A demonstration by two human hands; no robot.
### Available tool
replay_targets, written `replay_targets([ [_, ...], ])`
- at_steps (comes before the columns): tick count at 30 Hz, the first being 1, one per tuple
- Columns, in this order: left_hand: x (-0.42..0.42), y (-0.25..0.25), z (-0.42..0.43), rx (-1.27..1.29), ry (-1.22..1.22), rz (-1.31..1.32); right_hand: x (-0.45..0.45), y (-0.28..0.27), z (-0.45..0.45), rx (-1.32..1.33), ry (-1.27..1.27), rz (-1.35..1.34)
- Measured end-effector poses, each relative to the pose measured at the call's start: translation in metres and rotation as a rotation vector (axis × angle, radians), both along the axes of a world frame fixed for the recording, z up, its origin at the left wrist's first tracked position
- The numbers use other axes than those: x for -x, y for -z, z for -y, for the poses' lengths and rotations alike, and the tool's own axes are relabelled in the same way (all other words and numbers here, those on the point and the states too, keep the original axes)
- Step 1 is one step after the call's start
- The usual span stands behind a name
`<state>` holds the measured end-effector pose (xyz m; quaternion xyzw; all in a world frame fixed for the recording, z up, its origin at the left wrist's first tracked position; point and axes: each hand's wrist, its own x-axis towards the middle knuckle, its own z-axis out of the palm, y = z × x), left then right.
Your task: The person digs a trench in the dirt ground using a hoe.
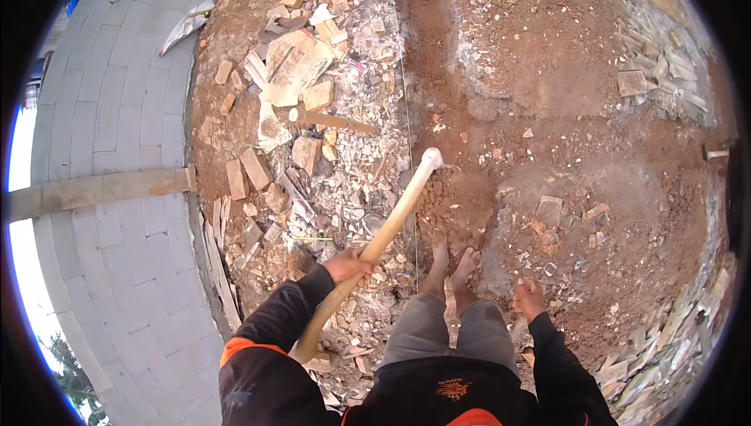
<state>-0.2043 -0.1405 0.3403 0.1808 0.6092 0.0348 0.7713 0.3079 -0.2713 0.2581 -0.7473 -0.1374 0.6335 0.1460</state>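
Observation:
My left hand (349, 266) is wrapped round the middle of a long, curved wooden handle (403, 208). The tool's head (432, 158) is at the far end of the handle, over the reddish soil just ahead of my bare feet (463, 268). Its thick lower end passes beside my left sleeve. My right hand (530, 298) hangs over the soil to the right of my knees, its fingers curled; whether anything small is in them cannot be made out.
A taut string (406, 105) runs lengthwise beside a shallow trench (438, 58). Broken bricks and rubble (305, 152) cover the ground at left, by a grey block wall (117, 113) with a wooden beam (102, 191). More debris (665, 74) lies at right.

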Motion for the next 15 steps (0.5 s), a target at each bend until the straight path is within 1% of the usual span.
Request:
replay_targets([
  [2, 0.044, -0.084, 0.05, -0.019, 0.144, -0.202, -0.013, 0.0, 0.0, 0.017, -0.026, 0.041],
  [4, 0.067, -0.152, 0.109, -0.131, 0.191, -0.352, -0.018, 0.016, -0.002, 0.019, -0.068, 0.078],
  [5, 0.068, -0.182, 0.126, -0.155, 0.205, -0.424, -0.01, 0.01, -0.013, 0.006, -0.145, 0.106],
  [6, 0.066, -0.202, 0.139, -0.166, 0.212, -0.497, -0.001, 0.013, -0.023, 0.008, -0.156, 0.109],
  [7, 0.068, -0.206, 0.143, -0.154, 0.205, -0.493, 0.012, 0.017, -0.03, -0.043, -0.263, 0.09],
  [8, 0.072, -0.209, 0.143, -0.233, 0.322, -0.569, 0.03, 0.016, -0.038, -0.096, -0.365, 0.069],
  [9, 0.077, -0.207, 0.138, -0.326, 0.438, -0.649, 0.059, 0.003, -0.056, -0.092, -0.372, 0.008],
  [10, 0.069, -0.202, 0.125, -0.359, 0.457, -0.641, 0.094, -0.015, -0.074, -0.088, -0.381, -0.051],
  [12, 0.037, -0.177, 0.102, -0.47, 0.457, -0.607, 0.158, -0.032, -0.099, -0.043, -0.328, -0.312],
  [13, 0.021, -0.155, 0.098, -0.412, 0.413, -0.541, 0.191, -0.05, -0.108, -0.044, -0.192, -0.403],
  [14, -0.001, -0.141, 0.094, -0.483, 0.38, -0.506, 0.223, -0.062, -0.116, -0.041, -0.054, -0.49],
  [15, -0.018, -0.114, 0.105, -0.506, 0.342, -0.394, 0.252, -0.06, -0.123, -0.053, 0.152, -0.586],
])
